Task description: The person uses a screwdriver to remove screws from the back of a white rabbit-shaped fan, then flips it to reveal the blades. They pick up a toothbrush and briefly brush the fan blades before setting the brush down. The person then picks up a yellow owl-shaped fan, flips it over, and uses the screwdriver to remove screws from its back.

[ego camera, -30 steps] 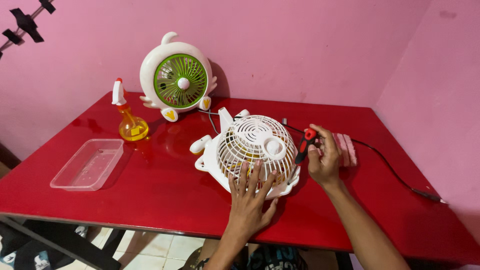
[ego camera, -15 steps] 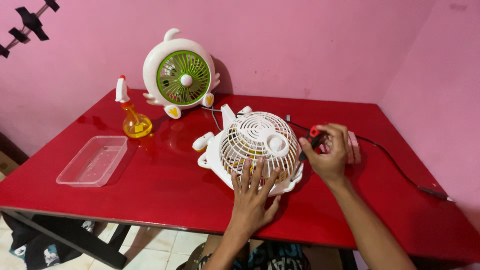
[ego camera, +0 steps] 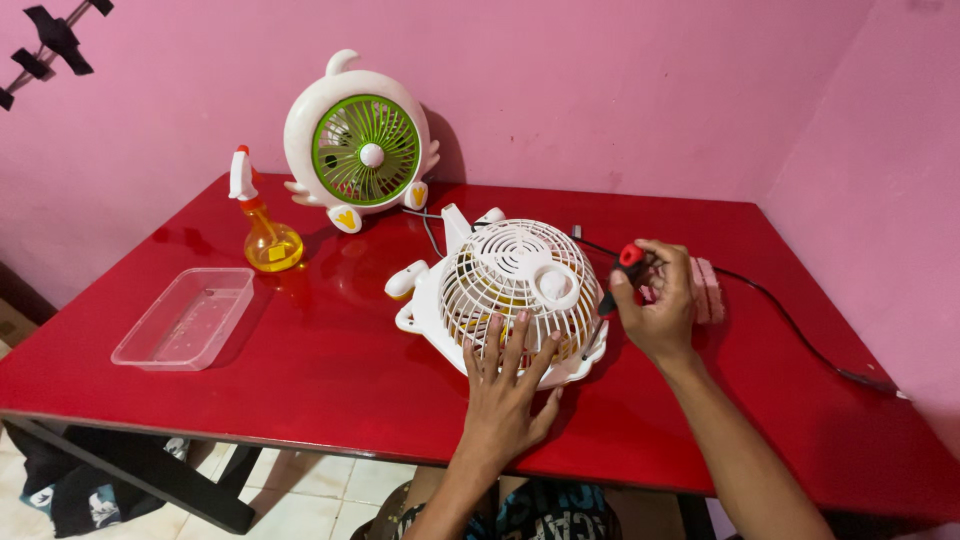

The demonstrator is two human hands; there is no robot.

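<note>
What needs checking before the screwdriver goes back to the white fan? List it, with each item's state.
1. Left hand steadying the white fan: ok, fingers spread on the grille's near edge.
2. Right hand gripping the screwdriver: ok, fist closed on the red-and-black handle.
3. Tip seated in a screw: cannot tell, the tip is hidden at the fan's right edge.
4. Fan lying flat on the red table: ok, grille faces up.
5. Black cord clear of the hands: ok, it trails away to the right.
6. Fan unplugged: cannot tell.
</note>
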